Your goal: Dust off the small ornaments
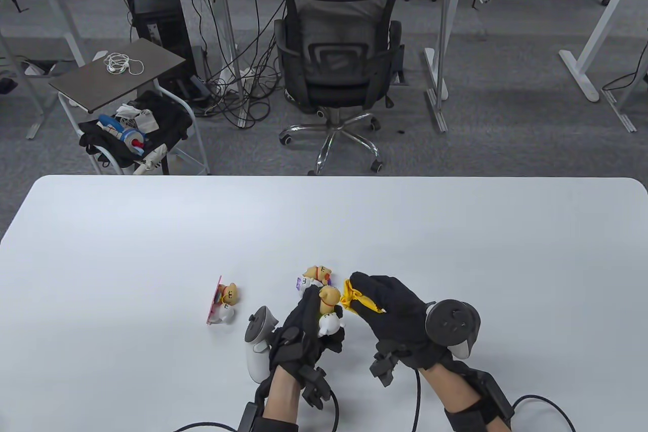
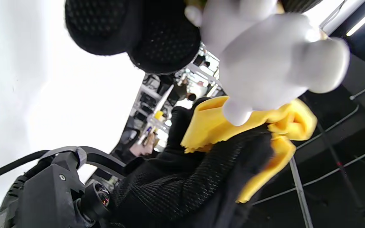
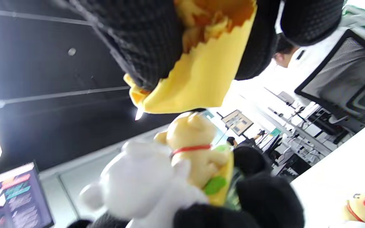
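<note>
My left hand (image 1: 309,325) grips a small bear ornament (image 1: 329,310) with a tan head and white body, lifted off the white table (image 1: 152,229). The ornament shows close in the left wrist view (image 2: 271,66) and in the right wrist view (image 3: 176,167). My right hand (image 1: 385,308) holds a bunched yellow cloth (image 1: 354,298) right beside the ornament's head; the cloth also shows in the right wrist view (image 3: 201,76) and the left wrist view (image 2: 233,126). A second bear ornament (image 1: 316,277) lies on the table just behind my hands. A third one (image 1: 225,303) lies to the left on a pink card.
An office chair (image 1: 336,62) with a seated person stands beyond the table's far edge. A small cart (image 1: 121,72) with a bag stands at the left beyond the table.
</note>
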`<state>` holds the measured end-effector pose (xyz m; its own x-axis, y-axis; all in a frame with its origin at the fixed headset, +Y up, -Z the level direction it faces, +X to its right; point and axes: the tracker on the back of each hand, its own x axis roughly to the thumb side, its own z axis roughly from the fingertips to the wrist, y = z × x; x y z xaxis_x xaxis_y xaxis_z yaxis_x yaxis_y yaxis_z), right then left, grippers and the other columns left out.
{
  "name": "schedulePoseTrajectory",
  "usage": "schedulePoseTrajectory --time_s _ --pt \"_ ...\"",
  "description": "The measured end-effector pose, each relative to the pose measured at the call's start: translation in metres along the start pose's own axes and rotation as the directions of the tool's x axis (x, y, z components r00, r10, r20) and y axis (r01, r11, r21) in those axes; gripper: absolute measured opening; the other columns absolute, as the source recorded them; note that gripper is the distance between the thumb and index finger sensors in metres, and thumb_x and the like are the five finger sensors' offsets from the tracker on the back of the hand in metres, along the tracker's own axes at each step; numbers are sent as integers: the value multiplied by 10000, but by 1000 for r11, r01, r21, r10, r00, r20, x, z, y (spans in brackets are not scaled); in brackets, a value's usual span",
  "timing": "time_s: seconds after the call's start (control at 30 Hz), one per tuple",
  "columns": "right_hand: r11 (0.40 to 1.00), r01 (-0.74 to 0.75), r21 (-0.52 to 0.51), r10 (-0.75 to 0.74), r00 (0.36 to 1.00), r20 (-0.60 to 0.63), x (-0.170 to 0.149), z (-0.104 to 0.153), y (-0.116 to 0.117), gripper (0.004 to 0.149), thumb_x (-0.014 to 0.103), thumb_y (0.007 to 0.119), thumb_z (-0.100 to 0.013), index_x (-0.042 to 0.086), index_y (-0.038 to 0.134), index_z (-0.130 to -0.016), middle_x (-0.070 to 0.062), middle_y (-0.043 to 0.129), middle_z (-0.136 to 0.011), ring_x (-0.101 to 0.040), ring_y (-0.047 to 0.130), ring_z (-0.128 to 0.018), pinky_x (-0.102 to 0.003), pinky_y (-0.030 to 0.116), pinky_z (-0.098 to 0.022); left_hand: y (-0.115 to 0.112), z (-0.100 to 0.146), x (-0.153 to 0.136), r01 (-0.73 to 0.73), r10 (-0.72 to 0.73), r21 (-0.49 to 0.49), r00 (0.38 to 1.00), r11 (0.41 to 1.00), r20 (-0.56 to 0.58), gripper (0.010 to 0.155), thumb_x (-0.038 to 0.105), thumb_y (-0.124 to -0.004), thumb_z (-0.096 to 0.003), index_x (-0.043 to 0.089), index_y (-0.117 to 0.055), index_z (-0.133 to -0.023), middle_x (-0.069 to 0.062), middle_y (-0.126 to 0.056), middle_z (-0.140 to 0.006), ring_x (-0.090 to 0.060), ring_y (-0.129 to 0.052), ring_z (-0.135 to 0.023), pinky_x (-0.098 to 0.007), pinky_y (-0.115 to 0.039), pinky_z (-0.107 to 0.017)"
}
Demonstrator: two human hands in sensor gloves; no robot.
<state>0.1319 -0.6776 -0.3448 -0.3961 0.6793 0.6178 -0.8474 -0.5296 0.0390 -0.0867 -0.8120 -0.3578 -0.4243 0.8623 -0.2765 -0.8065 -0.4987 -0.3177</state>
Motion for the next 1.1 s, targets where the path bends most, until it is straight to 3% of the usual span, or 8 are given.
schedulePoseTrajectory --time_s 0.13,0.3,0.47,0.6,0.83,0.93,1.0,1.1 --pt "994 -99 41 98 995 8 -1 1 7 493 357 908 -447 273 837 -927 -136 739 -1012 -410 813 -878 -602 709 -619 -7 2 4 165 -164 29 986 986 -24 607 677 -505 -593 306 -440 -1070 -80 -810 -878 -123 -988 -427 -275 -886 -297" --pt "995 -71 -66 69 997 -27 -7 0 -5 473 327 867 -464 177 842 -912 -117 938 -777 -311 987 -627 -550 787 -544 -13 2 9 211 -211 -26 977 977 5 592 669 -484 -587 323 -433 -1066 -89 -795 -841 -137 -970 -384 -293 -859 -268" --pt "999 -37 21 36 998 44 -1 2 2 469 355 921 -443 256 872 -899 -124 795 -957 -361 861 -825 -588 730 -596 -10 3 10 267 -267 58 964 962 -18 605 663 -400 -562 361 -410 -1086 -88 -732 -909 -172 -928 -488 -326 -825 -352" --pt "971 -241 12 239 967 89 13 3 12 471 343 949 -424 291 870 -885 -111 839 -934 -364 884 -817 -593 726 -605 -11 8 14 338 -341 119 940 934 5 668 697 -360 -520 334 -449 -1073 -118 -760 -856 -182 -918 -477 -341 -812 -342" --pt "955 -290 -69 294 954 56 4 6 12 475 348 917 -442 179 866 -883 -111 981 -727 -273 1037 -522 -516 834 -475 -14 17 33 669 -695 339 717 661 -57 671 692 -386 -511 310 -500 -1051 -119 -808 -808 -175 -937 -403 -336 -822 -282" --pt "980 -197 36 196 980 34 0 2 12 470 370 923 -440 249 871 -892 -95 904 -858 -318 957 -702 -559 781 -544 -17 18 34 705 -737 356 673 613 -63 668 684 -405 -507 309 -529 -1046 -135 -810 -803 -197 -936 -399 -354 -816 -277" --pt "978 -169 121 172 985 -21 -3 1 15 471 390 916 -450 259 864 -899 -112 803 -965 -358 873 -809 -591 731 -588 -21 15 35 714 -750 311 662 627 -6 660 679 -396 -512 316 -540 -1044 -132 -809 -800 -192 -936 -404 -351 -819 -282" --pt "984 -149 93 156 985 -74 -7 -2 7 464 402 912 -455 214 886 -878 -95 928 -783 -318 965 -632 -571 766 -537 -23 12 35 695 -724 245 688 676 49 637 665 -436 -524 285 -648 -990 -132 -851 -729 -192 -947 -361 -360 -822 -253"
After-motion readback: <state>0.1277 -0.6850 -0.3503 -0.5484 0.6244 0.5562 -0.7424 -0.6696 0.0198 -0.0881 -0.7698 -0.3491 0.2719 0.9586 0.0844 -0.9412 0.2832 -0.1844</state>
